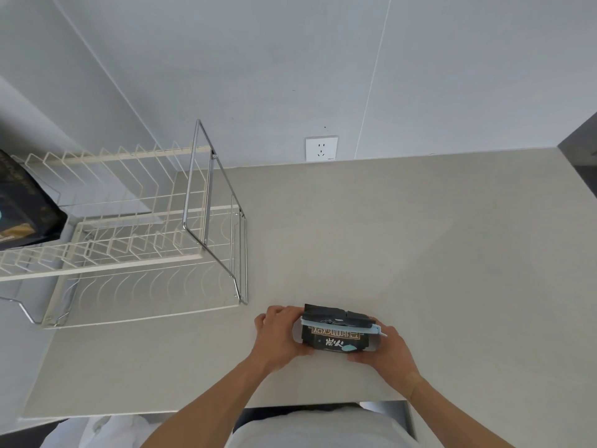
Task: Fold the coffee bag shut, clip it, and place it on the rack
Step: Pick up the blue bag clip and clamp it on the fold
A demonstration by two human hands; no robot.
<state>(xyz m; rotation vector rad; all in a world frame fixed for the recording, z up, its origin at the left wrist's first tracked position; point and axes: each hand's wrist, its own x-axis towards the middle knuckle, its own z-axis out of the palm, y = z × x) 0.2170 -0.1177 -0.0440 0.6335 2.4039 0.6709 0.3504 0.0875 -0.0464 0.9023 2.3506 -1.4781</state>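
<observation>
Gripping the soft, crinkly black coffee bag sides, your left hand and right hand clamp below its pale blue clip; lift there.

we see a black foil coffee bag with gold and white letters and a small light blue figure. a pale blue plastic clip crosses it. the wire rack is cream with chrome bars, the flat stone counter is beige-grey, the wall socket white.

Bare arms, light top
Both forearms are uncovered to the hands; a pale grey-white shirt covers the torso.
</observation>
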